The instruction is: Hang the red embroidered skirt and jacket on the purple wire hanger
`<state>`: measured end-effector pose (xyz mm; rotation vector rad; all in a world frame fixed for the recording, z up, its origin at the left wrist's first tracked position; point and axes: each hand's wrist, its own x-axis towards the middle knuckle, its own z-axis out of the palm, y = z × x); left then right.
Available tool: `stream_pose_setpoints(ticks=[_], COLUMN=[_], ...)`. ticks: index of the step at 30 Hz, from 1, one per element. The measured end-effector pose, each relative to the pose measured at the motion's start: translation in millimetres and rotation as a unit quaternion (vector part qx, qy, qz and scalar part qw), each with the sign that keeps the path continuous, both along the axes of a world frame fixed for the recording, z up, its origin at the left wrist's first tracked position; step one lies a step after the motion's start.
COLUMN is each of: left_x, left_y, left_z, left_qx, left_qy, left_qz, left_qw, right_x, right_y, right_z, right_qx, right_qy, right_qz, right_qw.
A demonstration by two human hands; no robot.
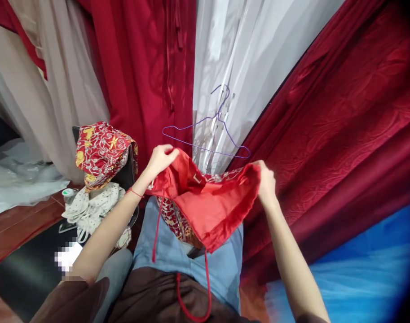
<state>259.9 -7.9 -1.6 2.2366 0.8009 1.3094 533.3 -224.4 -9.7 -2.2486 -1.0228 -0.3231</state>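
Note:
Stretched between my two hands is a red satin garment with silver and gold embroidery showing on its other face. My left hand pinches its upper left edge, and my right hand grips the right edge. Thin red cords hang from the cloth, one looping down onto my dark top. The garment is held over my lap, where light blue trousers show. Just beyond it, a purple wire hanger is seen in front of the red and white fabrics. The fingertips are partly hidden by cloth.
Left of me, an embroidered red and gold cloth drapes over a black chair back. A dotted white fabric bag lies on the black seat. Long red drapes hang at the right, with blue tulle below.

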Motion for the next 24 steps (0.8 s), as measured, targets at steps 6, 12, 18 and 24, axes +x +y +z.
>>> stream_pose_setpoints(ticks=[6,12,18,24], left_x=[41,61,77,100], left_y=[26,26,29,10], left_z=[-50.7,-33.3,-19.2,-25.3], left_qx=[-0.037,0.019,0.075,0.061], left_qy=[0.063,0.089,0.213,0.226], left_qz=[0.039,0.072,0.093,0.105], left_qw=[0.997,0.993,0.970,0.966], right_x=[-12,-41,5,64], right_y=[-5,-3,20,40], right_z=[-58.8,-141.2,-147.5,-111.2], right_qx=[-0.164,-0.280,-0.325,-0.266], right_qy=[-0.159,-0.294,-0.352,-0.500], right_qz=[0.061,0.484,0.315,0.298], right_qw=[0.972,0.775,0.819,0.768])
